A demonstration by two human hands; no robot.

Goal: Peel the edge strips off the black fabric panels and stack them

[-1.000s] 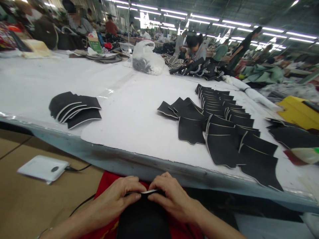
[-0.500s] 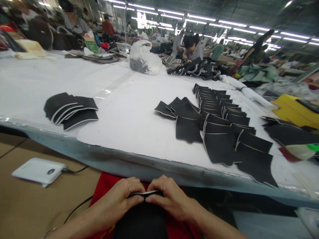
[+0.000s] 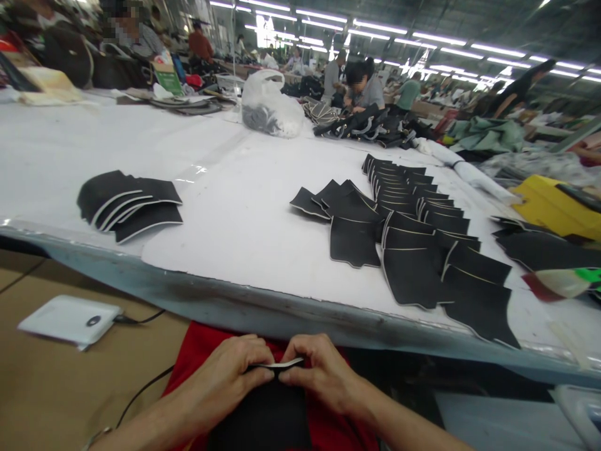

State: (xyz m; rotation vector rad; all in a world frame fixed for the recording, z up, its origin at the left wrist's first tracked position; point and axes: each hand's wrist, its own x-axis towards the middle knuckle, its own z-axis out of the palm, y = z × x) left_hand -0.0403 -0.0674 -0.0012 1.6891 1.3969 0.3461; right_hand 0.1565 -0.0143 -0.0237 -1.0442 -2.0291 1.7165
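Observation:
Close to my body, below the table's front edge, a black leather-like piece (image 3: 263,413) hangs over a red cloth (image 3: 188,360). My left hand (image 3: 244,363) pinches the piece's pale-edged top between thumb and fingers. Beside it my right hand (image 3: 314,369) pinches the same edge, the two thumbs almost meeting. The held edge curves slightly between them. On the table ahead, similar black pieces with pale edges lie in overlapping rows (image 3: 413,275). A smaller fanned stack of black pieces (image 3: 129,203) rests at the left.
A white table (image 3: 225,232) spans the view. A white power bank (image 3: 70,321) with a cable lies at lower left. Farther back stand a plastic bag (image 3: 272,106) and dark strapped items (image 3: 370,125). At right are a yellow object (image 3: 554,203) and a brush-like tool (image 3: 558,284). People work behind.
My right hand has shifted slightly, and more of the pale edge shows between my hands. The view has moved a little. A person at the back right has moved rightward.

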